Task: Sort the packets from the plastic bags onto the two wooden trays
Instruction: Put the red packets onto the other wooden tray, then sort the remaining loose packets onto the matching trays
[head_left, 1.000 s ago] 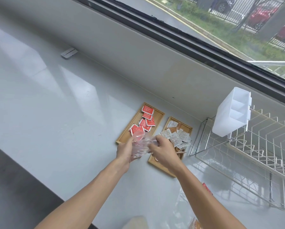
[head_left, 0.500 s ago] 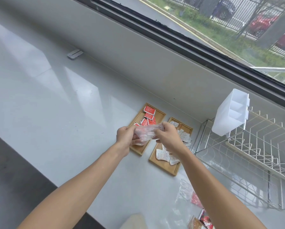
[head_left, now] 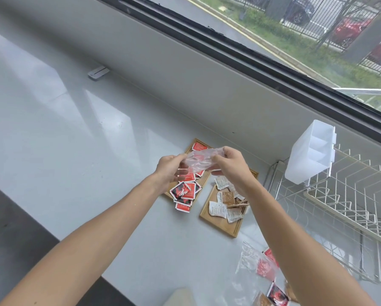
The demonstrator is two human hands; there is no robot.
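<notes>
Nearest, at the lower right of the grey tabletop (head_left: 74,151), a clear plastic bag (head_left: 250,260) lies flat with red packets showing through it, and more loose packets (head_left: 276,294) lie at the near edge beside the right forearm. Farther in, two wooden trays sit side by side, close but apart. The right tray (head_left: 223,226) carries white and brown packets (head_left: 226,203) in a loose heap; the left tray (head_left: 198,143) carries red packets (head_left: 185,192), one of which overhangs its near end onto the tabletop. Above the trays both hands hold a crumpled clear bag (head_left: 198,162) stretched between them. The left hand (head_left: 170,171) pinches the bag's left end, thumb and fingers curled round the film, which drapes down over the palm. The right hand (head_left: 228,165) grips the bag's right end, its fingers (head_left: 217,156) curled over the top edge and the thumb beneath. The bag hangs over the far half of the left tray, clear of the packets below; whether anything is inside it cannot be told. To the right stands a white wire dish rack (head_left: 344,195) with a white plastic caddy (head_left: 311,152) hooked on its far corner. Far left, a small white object (head_left: 98,72) lies by the wall, under the window (head_left: 295,29).
</notes>
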